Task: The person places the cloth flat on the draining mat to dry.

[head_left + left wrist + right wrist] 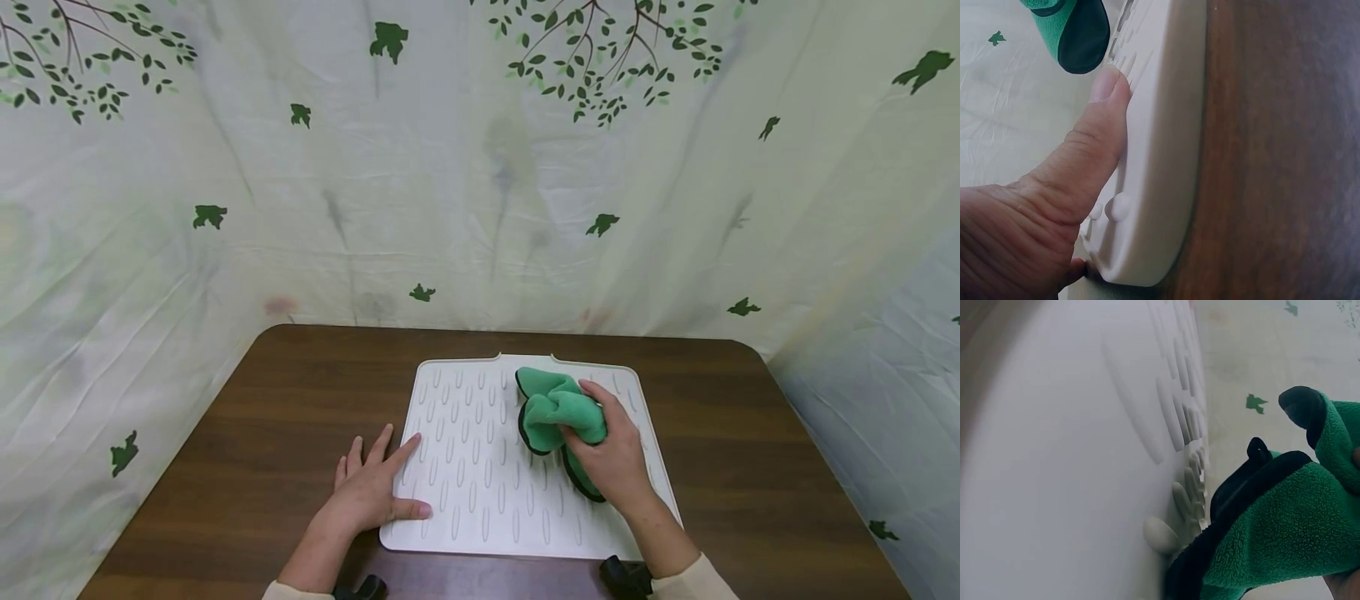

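Observation:
A white ridged tray (pixel 480 537) lies on the brown table. My left hand (pixel 367 492) rests on its left edge with fingers spread; in the left wrist view the thumb (pixel 1094 134) lies along the rim. Over the right half of the tray, my right hand (pixel 615 454) grips a bunched green cloth (pixel 562 408) between thumb and fingers. The cloth has a dark edging, and its folds hang toward the ridges. In the right wrist view the fuzzy cloth (pixel 1291 519) fills the lower right, and most of that hand is out of frame.
The wooden table (pixel 247 467) extends to both sides of the tray. Behind it hangs a pale curtain (pixel 465 208) with green leaf prints. Dark wrist straps (pixel 626 577) show near the table's front edge.

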The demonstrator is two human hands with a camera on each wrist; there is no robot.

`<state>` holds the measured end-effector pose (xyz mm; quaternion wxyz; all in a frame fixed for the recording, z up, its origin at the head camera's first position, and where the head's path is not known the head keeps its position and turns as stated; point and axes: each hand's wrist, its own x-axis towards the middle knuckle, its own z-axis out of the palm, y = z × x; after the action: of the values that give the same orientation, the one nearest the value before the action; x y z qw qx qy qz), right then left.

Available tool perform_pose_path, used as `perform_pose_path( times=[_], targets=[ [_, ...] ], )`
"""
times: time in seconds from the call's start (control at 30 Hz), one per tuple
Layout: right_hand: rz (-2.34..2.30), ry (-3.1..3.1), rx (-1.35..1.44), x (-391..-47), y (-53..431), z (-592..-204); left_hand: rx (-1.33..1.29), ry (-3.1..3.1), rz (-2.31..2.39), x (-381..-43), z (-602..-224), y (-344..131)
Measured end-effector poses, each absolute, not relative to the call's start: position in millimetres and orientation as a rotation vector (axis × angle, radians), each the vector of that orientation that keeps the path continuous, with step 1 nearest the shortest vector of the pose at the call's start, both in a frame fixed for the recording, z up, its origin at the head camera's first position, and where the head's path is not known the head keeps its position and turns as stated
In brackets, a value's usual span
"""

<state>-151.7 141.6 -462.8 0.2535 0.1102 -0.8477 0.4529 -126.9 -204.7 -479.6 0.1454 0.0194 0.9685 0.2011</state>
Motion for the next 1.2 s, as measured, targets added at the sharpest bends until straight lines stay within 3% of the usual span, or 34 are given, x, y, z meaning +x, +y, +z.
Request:
perform_pose_path(
  times=[1.2],
  targets=[
    [1.232,-2.362,0.406,-154,118,-474,0.054,2.798,0.572,-127,-479,-203]
  ],
)
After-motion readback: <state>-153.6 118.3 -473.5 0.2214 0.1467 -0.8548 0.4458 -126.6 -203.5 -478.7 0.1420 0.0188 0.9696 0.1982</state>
